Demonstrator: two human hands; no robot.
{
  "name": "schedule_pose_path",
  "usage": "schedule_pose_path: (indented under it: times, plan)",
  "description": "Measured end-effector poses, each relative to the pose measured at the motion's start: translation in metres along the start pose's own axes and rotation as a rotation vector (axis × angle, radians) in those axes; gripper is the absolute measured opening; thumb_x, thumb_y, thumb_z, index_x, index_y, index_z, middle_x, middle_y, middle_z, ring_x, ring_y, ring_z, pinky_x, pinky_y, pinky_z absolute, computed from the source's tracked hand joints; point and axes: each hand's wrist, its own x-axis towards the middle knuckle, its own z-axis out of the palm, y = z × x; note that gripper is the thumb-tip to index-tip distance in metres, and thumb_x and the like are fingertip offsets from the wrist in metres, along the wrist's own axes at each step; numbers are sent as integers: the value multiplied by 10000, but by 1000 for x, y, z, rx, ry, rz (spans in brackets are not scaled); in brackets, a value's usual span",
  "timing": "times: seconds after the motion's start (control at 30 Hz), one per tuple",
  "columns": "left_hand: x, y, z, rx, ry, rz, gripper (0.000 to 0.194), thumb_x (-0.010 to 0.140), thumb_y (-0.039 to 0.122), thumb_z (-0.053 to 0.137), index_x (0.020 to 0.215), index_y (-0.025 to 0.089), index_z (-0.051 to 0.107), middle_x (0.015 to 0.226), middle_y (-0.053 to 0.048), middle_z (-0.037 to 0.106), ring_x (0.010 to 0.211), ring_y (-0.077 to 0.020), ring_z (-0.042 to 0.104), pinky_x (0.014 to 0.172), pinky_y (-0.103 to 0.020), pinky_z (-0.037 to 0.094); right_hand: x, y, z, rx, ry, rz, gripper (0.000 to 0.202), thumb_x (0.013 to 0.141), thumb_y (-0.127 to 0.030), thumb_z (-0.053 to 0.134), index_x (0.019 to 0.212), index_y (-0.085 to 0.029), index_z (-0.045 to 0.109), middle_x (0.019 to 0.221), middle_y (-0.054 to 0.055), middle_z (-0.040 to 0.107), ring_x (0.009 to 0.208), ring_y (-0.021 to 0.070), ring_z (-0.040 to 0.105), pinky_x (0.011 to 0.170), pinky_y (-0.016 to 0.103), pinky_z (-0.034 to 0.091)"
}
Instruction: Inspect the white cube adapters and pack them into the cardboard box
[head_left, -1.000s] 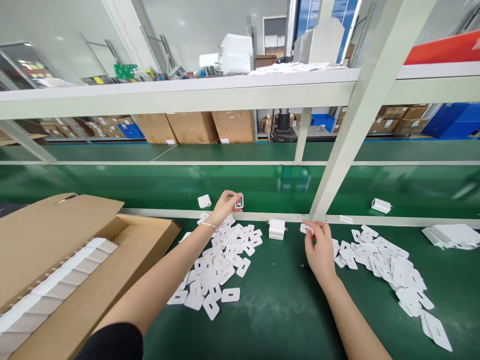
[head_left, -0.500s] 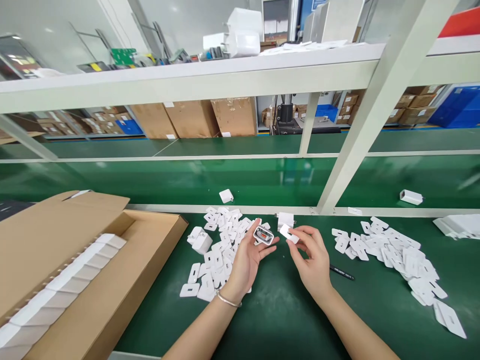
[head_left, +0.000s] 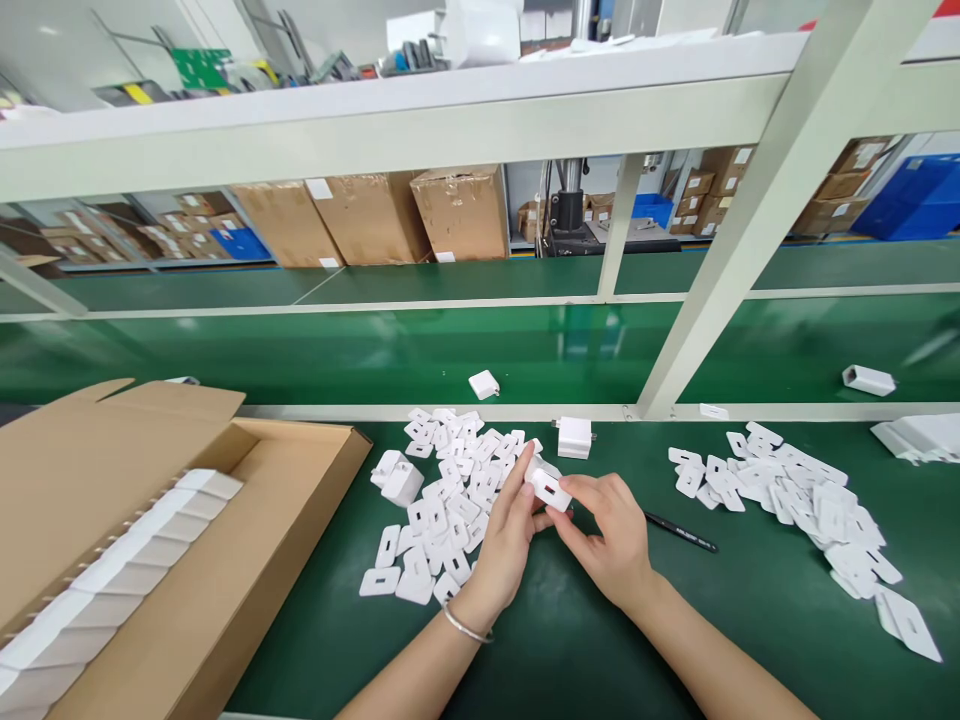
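Note:
My left hand (head_left: 506,540) wraps its fingers round a white charger housing (head_left: 538,466) above the green bench. A white slotted plate (head_left: 550,490) lies over the open end of the housing, pinched at its right edge by the thumb and fingers of my right hand (head_left: 609,535). Beneath and left of my left hand spreads a pile of similar white plates (head_left: 439,520). Two white adapters (head_left: 401,482) rest beside that pile, and another adapter (head_left: 574,438) stands just behind my hands.
An open cardboard box (head_left: 300,500) with a row of white adapters (head_left: 142,560) is at left. A black pen (head_left: 681,532) and a second plate pile (head_left: 810,490) lie at right. A slanted metal post (head_left: 765,220) rises behind the bench.
My right hand has moved left and brought the white plate onto the housing's open end. My left fingers have closed round the housing. The camera view has shifted slightly.

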Motion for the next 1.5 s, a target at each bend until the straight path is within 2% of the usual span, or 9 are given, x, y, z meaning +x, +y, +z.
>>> schedule_pose_path:
  times: [0.13, 0.2, 0.4, 0.5, 0.67, 1.0, 1.23, 1.4, 1.5]
  plan:
    - [-1, -4, -2, 72, 28, 26, 622, 973, 559, 632, 1550, 384, 476, 1679, -54, 377, 1327, -308, 584, 944, -402, 638, 1, -1, 1, -16, -15, -40, 400, 956, -128, 674, 1309, -279, 563, 1058, 69, 777, 758, 206, 676, 661, 362, 516]
    - [-2, -5, -3, 112, 17, 40, 602, 985, 567, 608, 1542, 373, 490, 1692, -47, 357, 1359, -327, 567, 962, -421, 640, -1, -1, 1, 9, -30, -10, 383, 961, -162, 671, 1302, -290, 553, 1068, 66, 754, 785, 209, 669, 686, 368, 522]
    - [-6, -4, -3, 322, 31, 216, 565, 995, 572, 586, 1501, 322, 556, 1630, -53, 472, 1515, -344, 421, 1202, -481, 467, -10, 0, 3, 216, -132, 410, 381, 995, -438, 590, 1322, -248, 540, 1128, 104, 626, 908, 238, 611, 764, 393, 548]
    - [-7, -6, -4, 333, 31, 264, 553, 1004, 559, 578, 1509, 336, 542, 1648, -40, 447, 1548, -315, 374, 1236, -460, 423, -12, 2, 5, 413, -235, 542, 349, 1042, -454, 503, 1336, -268, 527, 1154, 86, 630, 970, 230, 618, 856, 389, 553]
    - [-7, -12, -7, 273, -12, 244, 520, 1029, 497, 571, 1528, 368, 505, 1692, -12, 370, 1584, -283, 300, 1289, -451, 329, -13, 5, 8, 663, -255, 676, 389, 1028, -516, 528, 1349, -297, 508, 1243, 74, 631, 1087, 229, 625, 982, 393, 551]
    - [2, -18, -9, 189, -16, 223, 555, 983, 494, 653, 1504, 357, 518, 1671, -48, 404, 1546, -310, 376, 1261, -469, 370, -13, 6, 7, 593, -232, 682, 430, 1033, -522, 532, 1393, -287, 552, 1355, 99, 644, 1209, 253, 636, 1034, 417, 536]
    - [3, -17, -8, 223, -1, 194, 559, 970, 564, 634, 1468, 336, 526, 1614, -74, 470, 1479, -324, 466, 1193, -471, 443, -14, 11, 11, 605, -195, 673, 419, 1009, -540, 569, 1329, -271, 589, 1282, 97, 683, 1128, 246, 672, 991, 410, 565]
    - [2, -8, -13, 488, -33, 301, 421, 1052, 529, 487, 1409, 319, 557, 1468, -84, 565, 1405, -289, 506, 1148, -437, 450, -12, 17, 7, 548, -181, 633, 357, 999, -482, 604, 1289, -274, 607, 1164, 79, 686, 1043, 235, 660, 944, 402, 563]
    - [3, 0, -18, 627, -84, 393, 381, 1079, 499, 425, 1347, 285, 590, 1294, -96, 627, 1243, -277, 573, 1064, -422, 466, -7, 16, 1, 528, -230, 593, 291, 988, -454, 622, 1216, -273, 636, 1089, 61, 676, 967, 225, 645, 879, 375, 561]
